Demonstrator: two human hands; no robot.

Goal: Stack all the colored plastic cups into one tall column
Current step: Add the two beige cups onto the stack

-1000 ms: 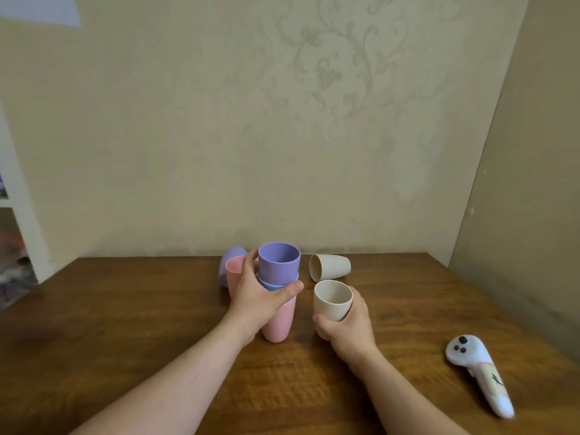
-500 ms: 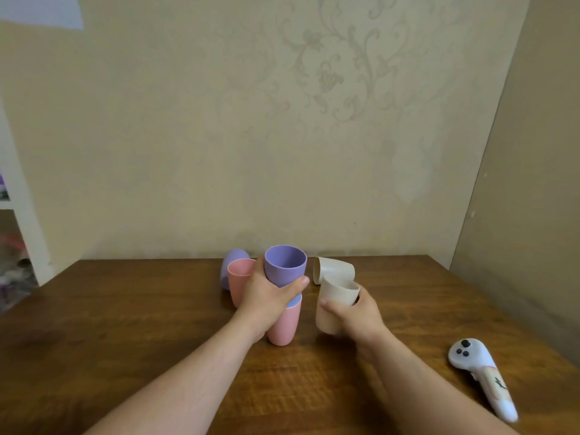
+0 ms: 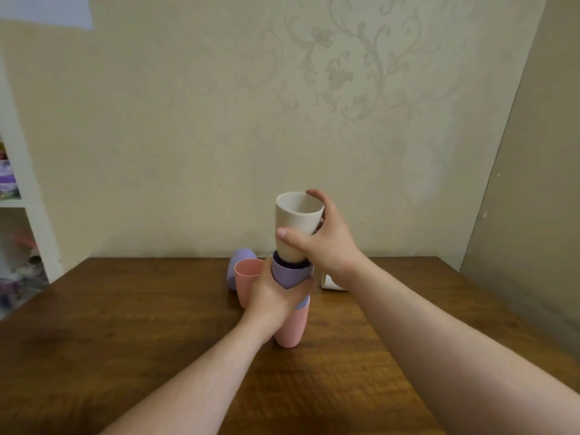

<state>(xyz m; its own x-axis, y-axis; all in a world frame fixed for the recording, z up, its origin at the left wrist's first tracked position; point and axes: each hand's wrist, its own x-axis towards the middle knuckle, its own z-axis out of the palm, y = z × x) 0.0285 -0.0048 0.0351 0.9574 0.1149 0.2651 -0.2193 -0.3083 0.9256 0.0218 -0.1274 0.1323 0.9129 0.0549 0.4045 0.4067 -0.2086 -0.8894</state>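
Observation:
A stack of cups stands on the wooden table (image 3: 125, 324): a pink cup (image 3: 292, 328) at the bottom and a purple cup (image 3: 290, 273) on top, with a thin blue edge between them. My left hand (image 3: 273, 296) grips this stack around its middle. My right hand (image 3: 320, 243) holds a cream cup (image 3: 296, 221) upright, its base just inside the purple cup's rim. Behind the stack a second pink cup (image 3: 246, 277) stands upright, a purple cup (image 3: 240, 262) lies behind it, and another cream cup (image 3: 331, 282) lies on its side, mostly hidden by my right arm.
A patterned wall rises right behind the table's far edge. A cabinet side (image 3: 533, 183) closes off the right. White shelves (image 3: 18, 199) with small items stand at the far left.
My right hand lifted the cream cup from the table beside the stack up over it and lowered its base into the purple cup. My left hand kept its grip on the stack.

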